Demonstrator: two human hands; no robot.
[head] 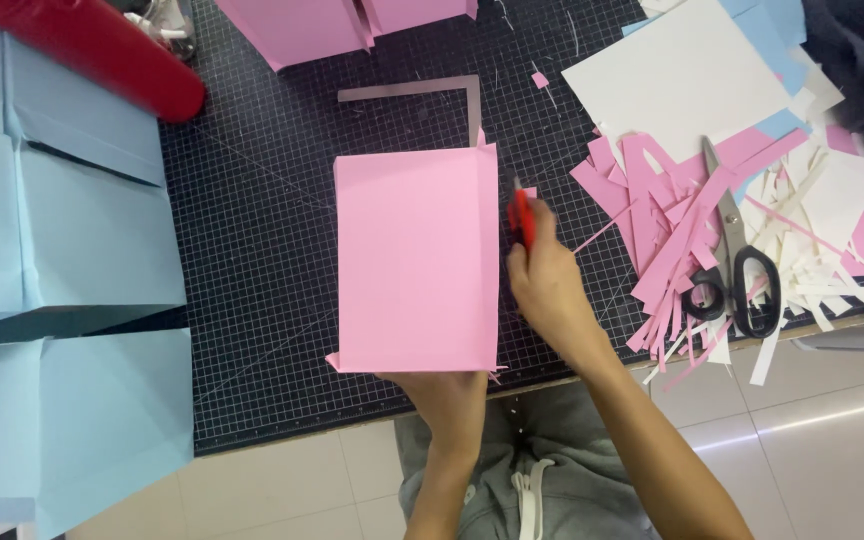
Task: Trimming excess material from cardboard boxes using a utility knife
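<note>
A pink paper box [417, 260] is standing in the middle of the dark gridded cutting mat [252, 240], its long side running away from the person. The left hand [444, 392] is gripping the box at its near edge, just over the mat's front border, fingers hidden underneath, so I cannot tell how tightly it is closing. The right hand [548, 285] is pressing against the box's right side, about halfway along, clenched around a red craft knife [522, 220] whose tip is pointing away from the person, lying parallel to that long right edge and touching or nearly touching it. So the right hand is the nearer one to that edge, with the box lying directly to its left.

Beyond the box's far edge, an L-shaped strip of paper [432, 92] is lying on the mat. To the right of the box, well apart, scissors [737, 260] are resting on a heap of pink and white paper scraps [672, 220]. To the left of the box, light blue paper boxes [62, 250] are standing, with a red roll [102, 50] above them.
</note>
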